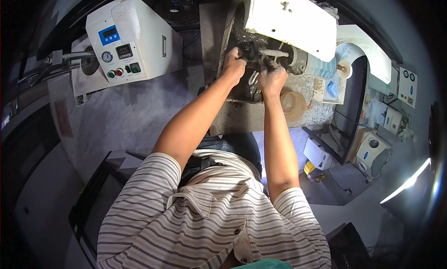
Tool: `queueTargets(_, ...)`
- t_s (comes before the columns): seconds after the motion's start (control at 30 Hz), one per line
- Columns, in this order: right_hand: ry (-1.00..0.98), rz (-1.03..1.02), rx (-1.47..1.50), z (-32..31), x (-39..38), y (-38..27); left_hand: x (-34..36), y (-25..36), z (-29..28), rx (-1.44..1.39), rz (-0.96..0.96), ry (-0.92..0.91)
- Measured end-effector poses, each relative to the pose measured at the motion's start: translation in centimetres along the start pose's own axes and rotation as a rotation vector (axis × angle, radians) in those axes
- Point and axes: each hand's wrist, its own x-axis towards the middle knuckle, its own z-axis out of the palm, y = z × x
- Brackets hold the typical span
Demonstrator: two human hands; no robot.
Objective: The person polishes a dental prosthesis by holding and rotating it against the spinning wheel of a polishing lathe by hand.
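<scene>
Both my arms reach forward into the wet, dark tray (247, 89) of a bench grinding machine. My left hand (233, 66) is closed beside a small dark wheel (253, 51) on the machine's shaft; anything in its fingers is hidden. My right hand (273, 78) is also closed, just below the pale spindle (274, 53), around something dark that I cannot make out. Between the hands, low in the tray, a shiny metallic-looking piece (253, 78) shows. A white cover (292, 22) stands over the far side of the shaft.
A round tan bowl (292, 106) sits right of the tray. Farther right are a clear bluish cylinder (321, 66) and a small container with a blue item (332, 88). A white control box (132, 40) with gauge and buttons stands left. More white machines (373, 150) line the right side.
</scene>
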Motion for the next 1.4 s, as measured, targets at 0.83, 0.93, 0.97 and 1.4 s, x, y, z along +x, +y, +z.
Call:
queueTargets(0.83,-0.072,-0.125,-0.087,-2.2,-1.6,-1.7,-0.6,-1.4,-0.1,-0.062,-0.146,-0.128)
queueTargets(0.93,0.002,-0.080,-0.021,-2.2,-2.1,-0.8,-1.4,-1.8,0.6,-0.007,-0.022,-0.134)
queueTargets(0.97,-0.001,-0.024,-0.028,-2.4,-2.3,-1.1,-1.5,-1.9,0.5,0.069,-0.018,-0.129)
queueTargets(1.4,-0.072,-0.074,-0.036,-1.4,-0.6,-2.0,0.9,-0.8,-0.6,-0.101,-0.111,-0.081)
